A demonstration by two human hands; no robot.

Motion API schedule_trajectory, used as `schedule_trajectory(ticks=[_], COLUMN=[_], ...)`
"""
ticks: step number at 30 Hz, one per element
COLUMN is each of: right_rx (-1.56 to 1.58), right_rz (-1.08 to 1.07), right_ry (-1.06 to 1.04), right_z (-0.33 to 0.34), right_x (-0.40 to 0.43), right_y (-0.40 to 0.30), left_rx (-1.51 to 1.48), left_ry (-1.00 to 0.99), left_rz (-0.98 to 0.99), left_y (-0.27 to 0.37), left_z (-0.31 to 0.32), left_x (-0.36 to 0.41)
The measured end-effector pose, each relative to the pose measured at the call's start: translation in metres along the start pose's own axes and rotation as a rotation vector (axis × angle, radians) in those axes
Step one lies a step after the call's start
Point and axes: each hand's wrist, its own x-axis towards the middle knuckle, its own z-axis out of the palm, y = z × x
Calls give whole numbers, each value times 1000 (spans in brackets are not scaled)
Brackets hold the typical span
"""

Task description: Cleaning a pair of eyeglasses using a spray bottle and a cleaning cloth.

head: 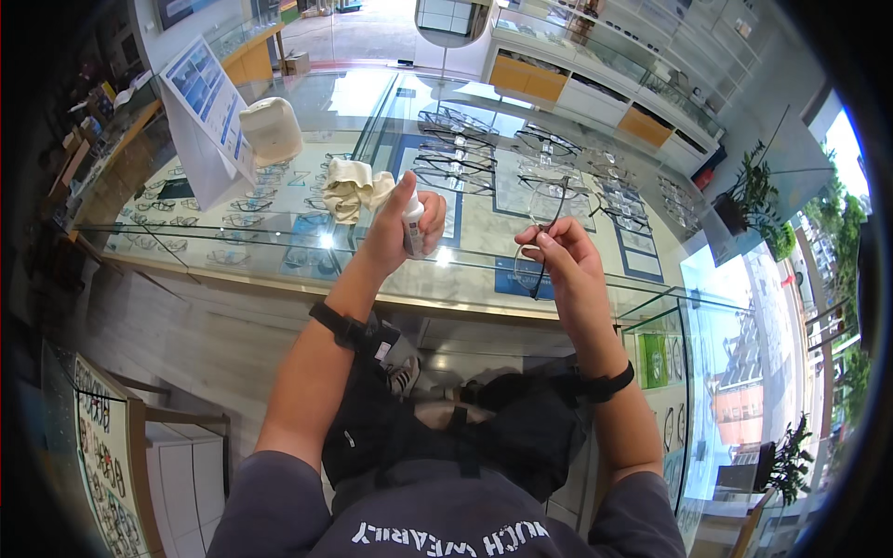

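Observation:
My left hand (pixel 401 227) is wrapped around a small white spray bottle (pixel 414 227) with a printed label, thumb raised alongside its top. In my right hand (pixel 565 254) a pair of eyeglasses (pixel 546 202) with thin dark rims is pinched near the bridge, turned so one lens is above the fingers and the other below. Both hands are over the front part of a glass display counter (pixel 335 275). Just beyond my left hand, a crumpled cream cloth (pixel 352 192) lies on the glass.
A folded white sign (pixel 209 132) and a cream plastic object (pixel 272 132) stand on the counter at left. Several eyeglass frames (pixel 457 157) sit in rows at the counter's middle. A round mirror (pixel 452 21) rises at the far edge. Glass display cases flank me, left (pixel 104 446) and right (pixel 652 363).

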Motion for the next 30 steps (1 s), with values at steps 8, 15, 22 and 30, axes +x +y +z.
schedule_trajectory(ticks=[8, 15, 22, 30], right_rx=[-17, -41, -46, 21], right_rz=[9, 55, 77, 70], right_ry=[20, -5, -43, -168], right_z=[0, 1, 17, 40], right_x=[-1, -1, 1, 12], right_y=[6, 12, 11, 7], left_rx=[214, -126, -53, -2], left_ry=[196, -7, -45, -79], left_rz=[-21, -98, -152, -183], left_y=[-1, 4, 10, 11], left_z=[11, 0, 4, 7], left_x=[-3, -1, -4, -5])
